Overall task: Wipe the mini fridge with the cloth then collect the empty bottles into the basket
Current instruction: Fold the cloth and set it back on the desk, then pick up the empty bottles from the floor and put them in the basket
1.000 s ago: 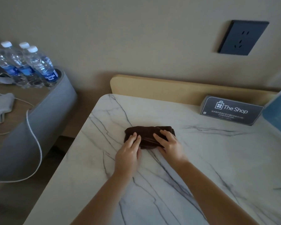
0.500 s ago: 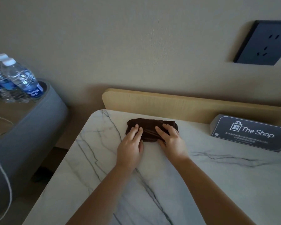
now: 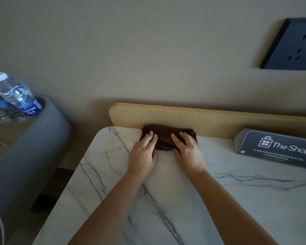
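Pushed back, cloth (image 3: 166, 137) now meets wooden backboard (image 3: 210, 119) near sign (image 3: 276, 147), flat fingers (image 3: 149, 138) pressing it.

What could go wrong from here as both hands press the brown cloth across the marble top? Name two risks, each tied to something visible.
1. The brown cloth lies at the foot of the wooden back panel under the left hand and right hand; pushing further may bunch it and miss that strip.
2. The Shop sign stands on the marble top to the right; a sideways sweep could knock it.
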